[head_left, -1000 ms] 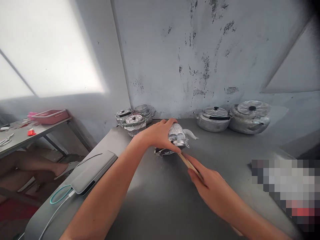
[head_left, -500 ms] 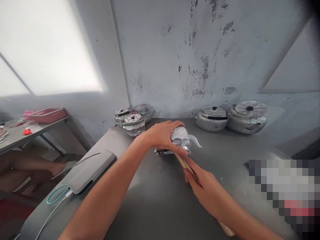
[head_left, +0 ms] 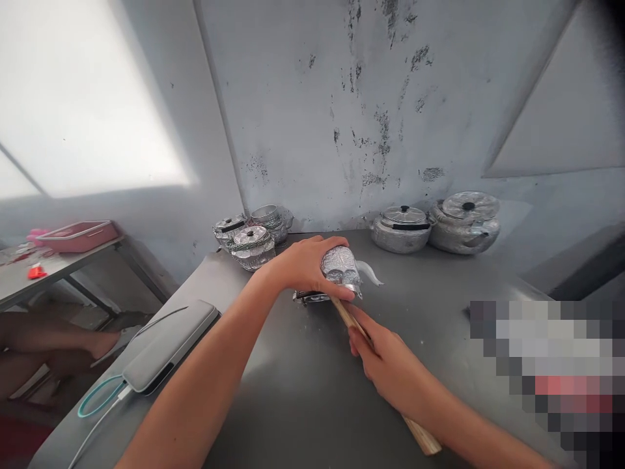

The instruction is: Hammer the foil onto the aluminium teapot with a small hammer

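Note:
In the head view, a small silvery teapot (head_left: 340, 266) with a patterned body lies tipped over on the grey table, its curved spout pointing right. My left hand (head_left: 312, 264) is wrapped over the teapot from the left, with the thumb along its near rim. My right hand (head_left: 385, 355) is closed around a wooden stick (head_left: 420, 438), which slants from lower right up to the teapot. The stick's far end meets the teapot's near side below my left thumb; whether it goes inside is hidden. Under my left hand, a dark handle shows at the teapot's left.
Several silvery pots (head_left: 254, 246) stand at the back left; two larger lidded kettles (head_left: 401, 231) stand by the wall. A grey case (head_left: 170, 348) with a white cable lies at left. On another table are a pink basket (head_left: 81, 238) and a person's leg beside it. A blurred patch covers the right.
The whole view has shifted slightly, so things sit further left. My hands keep the same hold on the teapot and the stick; the stick's lower end shows a little more.

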Motion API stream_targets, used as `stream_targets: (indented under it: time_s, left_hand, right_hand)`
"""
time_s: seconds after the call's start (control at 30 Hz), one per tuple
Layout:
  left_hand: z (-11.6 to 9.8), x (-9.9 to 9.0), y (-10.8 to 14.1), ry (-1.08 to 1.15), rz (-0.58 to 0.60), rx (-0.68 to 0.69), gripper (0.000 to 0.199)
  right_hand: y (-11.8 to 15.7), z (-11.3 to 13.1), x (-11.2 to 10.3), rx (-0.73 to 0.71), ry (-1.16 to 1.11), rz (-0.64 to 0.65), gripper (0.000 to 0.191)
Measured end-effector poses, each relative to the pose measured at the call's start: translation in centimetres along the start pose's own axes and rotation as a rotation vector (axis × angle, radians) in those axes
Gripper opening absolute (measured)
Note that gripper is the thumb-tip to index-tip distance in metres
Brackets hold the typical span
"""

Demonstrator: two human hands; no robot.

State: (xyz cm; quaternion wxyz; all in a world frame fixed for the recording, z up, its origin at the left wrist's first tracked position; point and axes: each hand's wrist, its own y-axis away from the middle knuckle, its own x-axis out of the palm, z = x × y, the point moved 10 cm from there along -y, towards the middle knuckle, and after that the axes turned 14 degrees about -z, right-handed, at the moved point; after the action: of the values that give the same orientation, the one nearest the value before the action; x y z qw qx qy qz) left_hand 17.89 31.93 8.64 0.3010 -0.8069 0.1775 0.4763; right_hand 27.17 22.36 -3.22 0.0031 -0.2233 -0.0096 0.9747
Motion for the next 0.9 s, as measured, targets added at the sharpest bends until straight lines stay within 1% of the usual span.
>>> stream_targets:
  time_s: [0.13, 0.3, 0.43, 0.63, 0.77, 0.9]
  left_hand:
    - [-0.29, 0.07, 0.02, -0.006, -0.005, 0.013, 0.095]
    - [-0.47, -0.04, 0.04, 0.010, -0.008, 0.033, 0.092]
    - [-0.31, -0.19, -0.03, 0.028, -0.014, 0.037, 0.091]
    - [-0.22, -0.19, -0.11, 0.029, -0.026, 0.043, 0.091]
    - [-0.26, -0.20, -0.13, 0.047, -0.037, 0.052, 0.090]
    - [0.10, -0.09, -0.13, 0.041, -0.037, 0.045, 0.095]
  right_hand:
    - [-0.18, 0.00, -0.72, 0.007, -0.039, -0.076, 0.044]
    - [-0.20, 0.15, -0.45, -0.005, -0.006, -0.029, 0.040]
    - [-0.08, 0.42, -0.55, -0.019, -0.004, -0.049, 0.043]
    - [0.03, 0.09, -0.05, -0.030, 0.066, -0.025, 0.043]
    - [-0.26, -0.31, -0.45, -0.019, 0.048, -0.073, 0.044]
    - [-0.29, -0.04, -0.37, -0.038, 0.078, -0.046, 0.043]
